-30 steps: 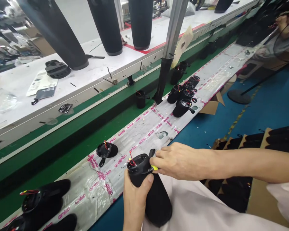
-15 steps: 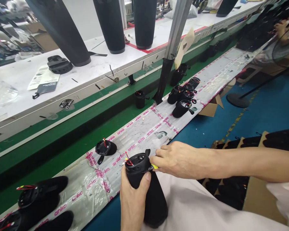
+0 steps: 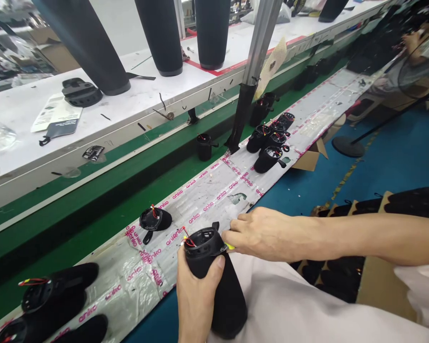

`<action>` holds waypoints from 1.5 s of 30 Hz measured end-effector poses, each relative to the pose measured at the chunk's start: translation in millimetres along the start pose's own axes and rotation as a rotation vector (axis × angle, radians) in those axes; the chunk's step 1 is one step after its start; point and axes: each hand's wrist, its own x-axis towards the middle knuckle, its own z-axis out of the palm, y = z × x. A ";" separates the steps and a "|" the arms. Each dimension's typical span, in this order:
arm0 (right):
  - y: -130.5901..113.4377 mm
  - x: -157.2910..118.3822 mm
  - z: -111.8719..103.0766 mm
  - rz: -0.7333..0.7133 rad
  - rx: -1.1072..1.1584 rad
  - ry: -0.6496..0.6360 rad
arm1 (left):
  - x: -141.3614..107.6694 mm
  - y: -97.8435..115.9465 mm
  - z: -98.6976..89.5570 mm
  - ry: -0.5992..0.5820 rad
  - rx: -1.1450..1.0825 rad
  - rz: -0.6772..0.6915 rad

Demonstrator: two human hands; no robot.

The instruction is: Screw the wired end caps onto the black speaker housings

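A black cylindrical speaker housing (image 3: pixel 229 295) leans tilted near my lap, its ring-shaped top facing up with red wires and a small strap loop showing. My left hand (image 3: pixel 198 290) is wrapped round its upper part, thumb on the near side just below the rim. My right hand (image 3: pixel 250 236) is closed on a small tool with a yellow handle (image 3: pixel 230 246), most of it hidden in the fingers. The tool's tip meets the housing's side just under the rim. A similar housing (image 3: pixel 156 219) with wires stands on the taped board just beyond.
Several more housings (image 3: pixel 268 159) stand farther along the taped board (image 3: pixel 207 195), others (image 3: pixel 53 295) at lower left. A white shelf (image 3: pixel 128 95) with tall black cylinders and a metal post (image 3: pixel 257 52) rises behind. Boxed housings (image 3: pixel 411 205) lie at right; another person's arm shows far right.
The view has shifted slightly. My left hand still grips the housing, and the tool in my right hand stays at the rim with barely any movement.
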 end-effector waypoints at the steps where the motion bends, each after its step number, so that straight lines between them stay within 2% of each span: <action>1: 0.2 0.1 -0.4 0.000 0.000 -0.011 | -0.1 0.1 -0.2 -0.009 0.004 0.005; 7: -3.6 1.1 -2.0 -0.010 -0.043 -0.100 | -2.4 -0.1 -0.6 0.013 0.076 -0.002; 12: -3.4 7.2 -1.1 0.010 -0.069 -0.109 | -4.7 0.1 1.3 0.063 0.126 -0.037; 15: -1.9 10.0 2.1 0.005 -0.039 -0.086 | -4.5 0.2 1.1 0.081 0.137 -0.033; 21: -4.2 7.6 9.8 0.004 -0.023 0.050 | -2.9 1.6 0.3 0.073 0.066 -0.043; 29: -9.3 3.2 5.1 0.022 -0.134 0.066 | -0.1 -1.6 -0.4 0.086 0.079 -0.044; 39: -12.8 4.0 5.0 0.046 -0.241 0.037 | -0.5 -0.8 0.3 0.099 0.156 -0.048; 45: -5.4 10.5 2.9 0.003 -0.164 -0.107 | -0.3 0.9 -1.7 0.066 0.194 -0.062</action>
